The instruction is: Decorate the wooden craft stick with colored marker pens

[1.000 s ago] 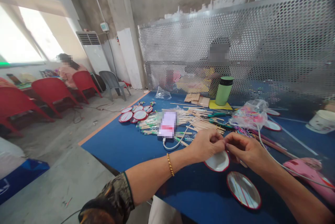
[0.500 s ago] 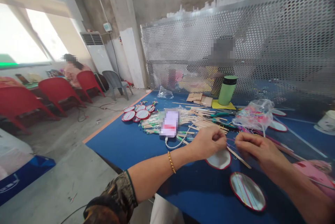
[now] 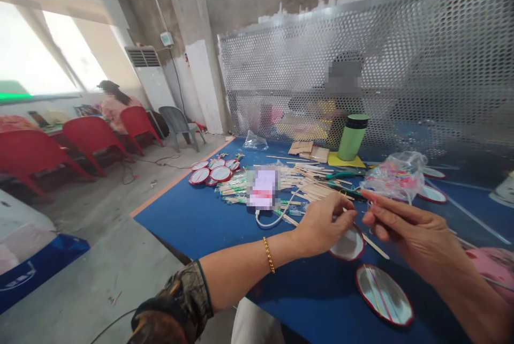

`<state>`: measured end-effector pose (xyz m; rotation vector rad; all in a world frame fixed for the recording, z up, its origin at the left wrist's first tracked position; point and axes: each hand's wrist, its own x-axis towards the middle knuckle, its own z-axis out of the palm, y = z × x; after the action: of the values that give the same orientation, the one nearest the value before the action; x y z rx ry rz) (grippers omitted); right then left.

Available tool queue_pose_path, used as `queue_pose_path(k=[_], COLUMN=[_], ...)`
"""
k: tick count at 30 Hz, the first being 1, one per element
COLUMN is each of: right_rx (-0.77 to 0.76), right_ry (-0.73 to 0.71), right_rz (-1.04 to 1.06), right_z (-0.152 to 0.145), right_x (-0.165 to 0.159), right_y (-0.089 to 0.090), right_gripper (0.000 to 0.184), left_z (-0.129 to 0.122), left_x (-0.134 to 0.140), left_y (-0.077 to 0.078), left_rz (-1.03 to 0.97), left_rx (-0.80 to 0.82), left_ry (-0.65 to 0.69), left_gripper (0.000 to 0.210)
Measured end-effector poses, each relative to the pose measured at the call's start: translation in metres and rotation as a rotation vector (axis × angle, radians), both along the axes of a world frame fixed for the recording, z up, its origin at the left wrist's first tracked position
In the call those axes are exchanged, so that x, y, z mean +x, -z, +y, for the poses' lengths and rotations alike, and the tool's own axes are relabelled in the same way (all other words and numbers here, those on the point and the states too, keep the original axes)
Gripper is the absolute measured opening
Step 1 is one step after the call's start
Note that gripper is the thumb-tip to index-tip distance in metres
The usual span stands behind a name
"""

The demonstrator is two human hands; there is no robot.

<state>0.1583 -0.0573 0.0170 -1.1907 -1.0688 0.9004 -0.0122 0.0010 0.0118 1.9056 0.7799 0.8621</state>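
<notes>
Above the near part of the blue table, my left hand (image 3: 323,226) is closed in a pinch, a gold bracelet on its wrist. My right hand (image 3: 415,234) faces it a short gap away, thumb and fingertips pressed together. Whatever the fingertips hold is too thin or small to make out. Partly behind my left hand lies a round, red-rimmed disc (image 3: 348,245), a thin wooden stick (image 3: 376,247) beside it. Nearer to me lies another red-rimmed disc (image 3: 383,294) with yellow and pink strands across it.
Wooden sticks (image 3: 315,189) and a phone (image 3: 263,188) on a white cable lie mid-table. Several discs (image 3: 220,173) are grouped at left. Behind stand a green tumbler (image 3: 353,137), a plastic bag of colourful strands (image 3: 395,175) and a perforated metal screen (image 3: 277,76). A pink item (image 3: 492,269) sits at right.
My right hand has turned, its fingers reaching straighter and slightly higher. My left hand has shifted slightly right, its thumb showing more. The whole view has moved a little.
</notes>
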Motion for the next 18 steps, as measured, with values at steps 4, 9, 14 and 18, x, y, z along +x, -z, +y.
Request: queue_pose_path(k=[4,9,14,18], right_rx=[-0.100,-0.159,-0.102,-0.068], right_ry=[0.061,-0.049,-0.080,-0.022], right_rz=[-0.107,-0.310,-0.363,-0.383], right_z=[0.001,0.004,0.004,0.004], right_x=[0.009,-0.006,-0.027,-0.023], right_y=[0.007,0.020,0.017,0.015], right_gripper=[0.062,0.071,0.059,0.052], left_z=[0.003,0.003,0.000,0.002], left_x=[-0.001,-0.001,-0.002,-0.004], left_y=[-0.002,0.002,0.004,0.002], left_rz=[-0.097,-0.172,-0.132,-0.109], left_rx=[-0.058,-0.075,-0.004,0.051], left_ry=[-0.120,-0.144,-0.116,-0.085], left_gripper=[0.012,0.011,0.012,0.022])
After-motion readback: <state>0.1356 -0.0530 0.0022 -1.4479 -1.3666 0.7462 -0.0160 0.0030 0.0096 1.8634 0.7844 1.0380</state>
